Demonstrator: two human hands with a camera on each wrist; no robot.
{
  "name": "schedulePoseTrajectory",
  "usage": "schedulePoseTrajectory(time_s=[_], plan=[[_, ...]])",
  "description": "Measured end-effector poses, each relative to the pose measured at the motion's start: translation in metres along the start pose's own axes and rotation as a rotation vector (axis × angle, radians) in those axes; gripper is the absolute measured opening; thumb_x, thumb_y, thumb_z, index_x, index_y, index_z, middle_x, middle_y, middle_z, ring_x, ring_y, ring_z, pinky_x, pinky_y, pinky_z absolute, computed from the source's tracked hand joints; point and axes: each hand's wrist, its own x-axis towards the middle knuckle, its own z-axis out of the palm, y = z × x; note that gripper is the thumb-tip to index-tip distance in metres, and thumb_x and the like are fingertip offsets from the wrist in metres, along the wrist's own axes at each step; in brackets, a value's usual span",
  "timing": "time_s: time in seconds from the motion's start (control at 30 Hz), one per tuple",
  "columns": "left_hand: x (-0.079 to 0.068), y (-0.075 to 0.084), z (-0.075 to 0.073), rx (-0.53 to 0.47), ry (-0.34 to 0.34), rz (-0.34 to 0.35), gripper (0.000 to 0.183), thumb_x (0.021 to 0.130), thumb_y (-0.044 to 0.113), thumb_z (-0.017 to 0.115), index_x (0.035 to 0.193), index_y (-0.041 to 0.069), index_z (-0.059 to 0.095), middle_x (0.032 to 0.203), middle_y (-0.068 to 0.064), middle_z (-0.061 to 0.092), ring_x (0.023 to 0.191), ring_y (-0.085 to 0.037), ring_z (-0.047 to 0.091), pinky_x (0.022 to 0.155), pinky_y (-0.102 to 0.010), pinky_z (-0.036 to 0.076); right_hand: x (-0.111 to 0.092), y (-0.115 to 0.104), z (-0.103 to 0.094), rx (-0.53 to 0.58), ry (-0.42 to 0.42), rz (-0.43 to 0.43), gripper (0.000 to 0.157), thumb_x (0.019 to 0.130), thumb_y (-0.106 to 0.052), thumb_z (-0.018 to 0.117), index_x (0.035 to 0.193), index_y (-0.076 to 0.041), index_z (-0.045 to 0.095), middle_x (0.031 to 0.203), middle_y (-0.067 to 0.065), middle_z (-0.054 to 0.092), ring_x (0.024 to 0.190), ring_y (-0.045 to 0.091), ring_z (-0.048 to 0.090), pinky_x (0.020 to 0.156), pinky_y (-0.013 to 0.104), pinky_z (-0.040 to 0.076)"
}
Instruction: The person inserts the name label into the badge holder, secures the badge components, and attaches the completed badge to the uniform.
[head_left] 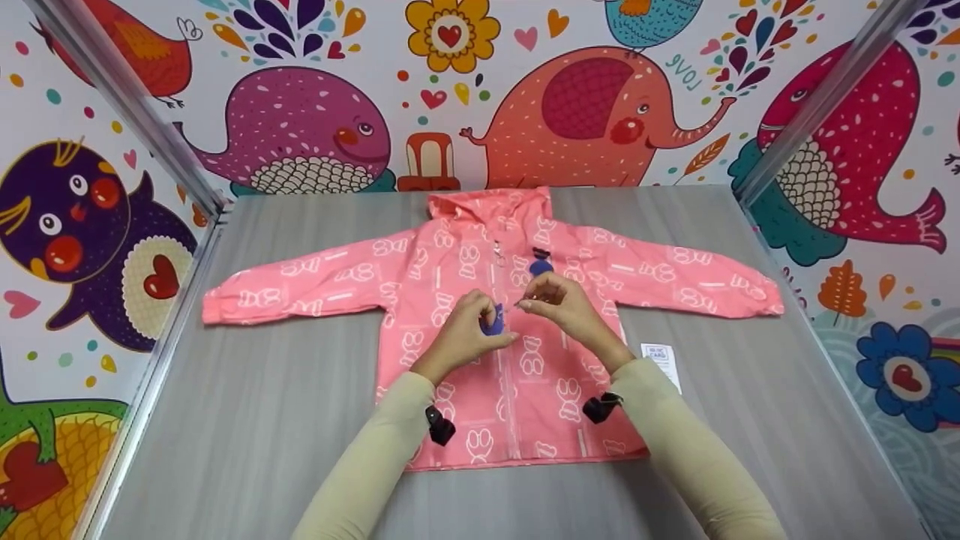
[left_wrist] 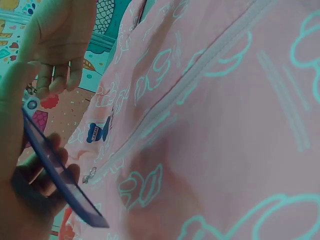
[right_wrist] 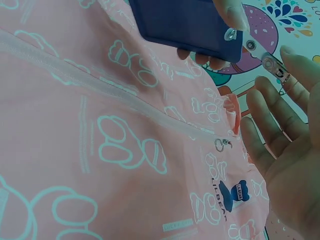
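A pink hooded jacket (head_left: 465, 360) with white bear outlines lies spread front up, sleeves out to both sides. Above its zip my left hand (head_left: 472, 324) grips a dark blue badge holder (right_wrist: 187, 30) by its edge; the left wrist view shows that holder nearly edge-on. A badge clip with a clear strap (right_wrist: 272, 65) hangs from the holder's corner. My right hand (head_left: 561, 304) pinches the metal end of that clip between thumb and index finger, the other fingers spread loosely. Near both hands are the zip pull (right_wrist: 220, 145) and a blue bear patch (right_wrist: 240, 191) on the chest.
A white printed card (head_left: 660, 364) lies on the grey table (head_left: 300, 420), right of the jacket's hem. Metal posts (head_left: 825, 97) stand at the back corners. Walls with cartoon animals (head_left: 307, 127) close in the back and sides.
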Motion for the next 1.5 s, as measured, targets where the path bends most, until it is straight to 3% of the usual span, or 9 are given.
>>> schedulePoseTrajectory(time_s=[0.17, 0.3, 0.5, 0.7, 0.93, 1.13, 1.37, 1.5], plan=[[0.001, 0.002, 0.0, 0.116, 0.002, 0.041, 0.045, 0.07, 0.027, 0.088, 0.079, 0.009, 0.047, 0.091, -0.003, 0.048, 0.088, -0.016, 0.042, 0.074, -0.024, 0.041, -0.002, 0.001, 0.001, 0.044, 0.026, 0.044, 0.024, 0.089, 0.001, 0.068, 0.104, 0.013, 0.056, 0.091, -0.002, 0.073, 0.086, 0.012, 0.071, 0.081, 0.023, 0.058], [0.001, 0.002, 0.0, 0.106, -0.022, 0.017, 0.045, 0.069, 0.025, 0.089, 0.083, 0.008, 0.05, 0.097, -0.005, 0.05, 0.093, -0.016, 0.045, 0.079, -0.028, 0.047, -0.004, 0.003, 0.0, 0.096, 0.055, 0.05, 0.025, 0.089, -0.002, 0.069, 0.104, 0.013, 0.056, 0.09, -0.004, 0.072, 0.087, 0.012, 0.072, 0.083, 0.025, 0.059], [0.001, 0.001, -0.001, 0.089, -0.045, 0.008, 0.046, 0.069, 0.027, 0.09, 0.088, 0.009, 0.052, 0.098, -0.005, 0.055, 0.094, -0.017, 0.049, 0.083, -0.031, 0.049, -0.008, 0.007, -0.003, 0.149, 0.089, 0.026, 0.025, 0.089, -0.005, 0.07, 0.103, 0.01, 0.056, 0.092, 0.0, 0.072, 0.092, 0.025, 0.072, 0.086, 0.029, 0.059], [0.001, 0.004, -0.001, 0.085, -0.04, 0.001, 0.047, 0.068, 0.029, 0.091, 0.091, 0.01, 0.054, 0.095, -0.004, 0.058, 0.092, -0.016, 0.053, 0.083, -0.032, 0.051, -0.01, 0.009, 0.0, 0.201, 0.161, 0.011, 0.021, 0.09, 0.0, 0.067, 0.103, 0.011, 0.056, 0.091, -0.001, 0.072, 0.089, 0.013, 0.071, 0.087, 0.028, 0.059], [0.001, 0.005, 0.001, 0.123, -0.057, 0.006, 0.05, 0.064, 0.034, 0.093, 0.093, 0.012, 0.059, 0.095, -0.003, 0.065, 0.088, -0.017, 0.055, 0.082, -0.033, 0.052, -0.012, 0.007, 0.003, 0.269, 0.266, 0.003, 0.012, 0.088, 0.005, 0.066, 0.096, 0.002, 0.058, 0.088, -0.002, 0.074, 0.082, 0.01, 0.07, 0.08, 0.025, 0.058], [-0.002, 0.001, 0.002, 0.16, -0.042, 0.017, 0.053, 0.063, 0.035, 0.093, 0.098, 0.013, 0.06, 0.1, -0.003, 0.066, 0.094, -0.018, 0.055, 0.086, -0.035, 0.052, -0.013, 0.011, -0.006, 0.124, 0.348, 0.118, 0.021, 0.089, -0.003, 0.07, 0.103, 0.012, 0.063, 0.076, -0.006, 0.073, 0.07, 0.011, 0.071, 0.068, 0.026, 0.06], [-0.004, -0.001, 0.002, 0.202, -0.022, 0.048, 0.056, 0.063, 0.036, 0.092, 0.102, 0.013, 0.06, 0.105, -0.003, 0.066, 0.097, -0.019, 0.055, 0.086, -0.035, 0.053, -0.019, 0.022, -0.009, -0.053, 0.419, 0.326, 0.018, 0.091, -0.005, 0.066, 0.097, 0.011, 0.069, 0.063, -0.008, 0.068, 0.054, 0.005, 0.059, 0.055, 0.019, 0.053], [-0.006, -0.001, 0.003, 0.21, -0.016, 0.056, 0.057, 0.064, 0.037, 0.092, 0.103, 0.013, 0.059, 0.106, -0.003, 0.066, 0.099, -0.02, 0.054, 0.088, -0.035, 0.053, -0.023, 0.025, -0.012, -0.19, 0.434, 0.389, 0.017, 0.089, -0.005, 0.065, 0.092, 0.011, 0.071, 0.06, -0.008, 0.063, 0.052, 0.004, 0.055, 0.052, 0.019, 0.05]])
